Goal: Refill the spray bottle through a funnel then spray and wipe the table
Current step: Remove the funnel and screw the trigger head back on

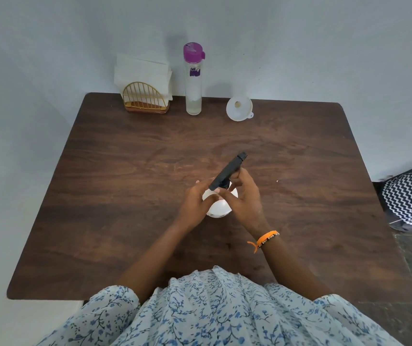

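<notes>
I see the dark wooden table (125, 171) carrying a white round spray bottle (218, 208) mid-table; my left hand (196, 202) grips its body, my right hand (246, 196) pinches its black trigger head (227, 172).

A dark wooden table (130, 186) carries a napkin holder (145, 98), a clear bottle (193, 81) and a funnel (239, 108) along its far edge, and a white spray bottle (218, 208) at its middle.
</notes>
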Demonstrator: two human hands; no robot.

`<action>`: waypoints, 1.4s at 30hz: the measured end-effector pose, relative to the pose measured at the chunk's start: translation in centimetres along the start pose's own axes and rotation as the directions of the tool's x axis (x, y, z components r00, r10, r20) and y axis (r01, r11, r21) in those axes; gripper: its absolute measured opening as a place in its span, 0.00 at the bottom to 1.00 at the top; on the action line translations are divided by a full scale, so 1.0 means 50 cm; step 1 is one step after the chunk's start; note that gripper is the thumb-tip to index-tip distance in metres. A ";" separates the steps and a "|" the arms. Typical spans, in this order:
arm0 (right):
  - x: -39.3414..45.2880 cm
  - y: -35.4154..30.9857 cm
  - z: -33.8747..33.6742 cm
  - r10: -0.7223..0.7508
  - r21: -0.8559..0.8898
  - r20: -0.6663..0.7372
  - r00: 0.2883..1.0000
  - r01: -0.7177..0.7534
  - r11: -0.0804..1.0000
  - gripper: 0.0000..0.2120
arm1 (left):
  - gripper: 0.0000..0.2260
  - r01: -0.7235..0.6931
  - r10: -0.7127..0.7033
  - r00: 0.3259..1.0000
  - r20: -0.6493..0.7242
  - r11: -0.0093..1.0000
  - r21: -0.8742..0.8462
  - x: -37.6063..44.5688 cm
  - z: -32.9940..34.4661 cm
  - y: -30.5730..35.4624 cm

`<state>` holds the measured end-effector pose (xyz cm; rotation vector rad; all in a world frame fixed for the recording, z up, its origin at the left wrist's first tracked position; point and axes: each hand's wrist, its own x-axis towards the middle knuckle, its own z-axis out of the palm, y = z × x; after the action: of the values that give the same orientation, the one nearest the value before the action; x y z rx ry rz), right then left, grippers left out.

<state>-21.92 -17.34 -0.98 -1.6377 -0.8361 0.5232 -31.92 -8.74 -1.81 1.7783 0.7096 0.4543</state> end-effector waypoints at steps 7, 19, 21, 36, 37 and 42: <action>-0.005 -0.003 -0.005 0.023 -0.026 0.004 1.000 -0.023 0.999 0.13 | 0.15 0.034 -0.026 0.990 0.138 0.998 -0.054 0.012 -0.013 -0.007; 0.001 0.008 -0.024 0.000 -0.353 0.115 0.993 0.040 0.935 0.18 | 0.16 0.013 -0.031 0.980 0.195 0.996 0.093 0.009 -0.008 -0.015; -0.009 0.004 -0.014 -0.028 -0.437 0.029 0.999 0.037 0.899 0.19 | 0.15 -0.051 0.037 0.993 0.113 0.992 0.118 0.004 0.002 -0.011; 0.020 -0.022 -0.046 -0.026 -0.424 0.102 0.994 0.067 0.903 0.13 | 0.27 0.058 -0.086 0.922 0.377 0.995 0.084 0.062 -0.032 -0.026; 0.025 -0.022 -0.055 -0.023 -0.426 0.150 0.988 0.086 0.901 0.11 | 0.28 0.086 -0.096 0.913 0.397 0.995 0.043 0.066 -0.032 -0.036; 0.035 -0.007 -0.058 -0.002 -0.410 0.215 0.977 0.092 0.907 0.09 | 0.25 0.005 -0.037 0.943 0.330 0.995 0.098 0.056 -0.015 -0.064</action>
<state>-18.76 -17.87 0.21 -1.9692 -1.2072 0.5123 -31.06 -5.67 -4.72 1.8761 0.5176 0.0993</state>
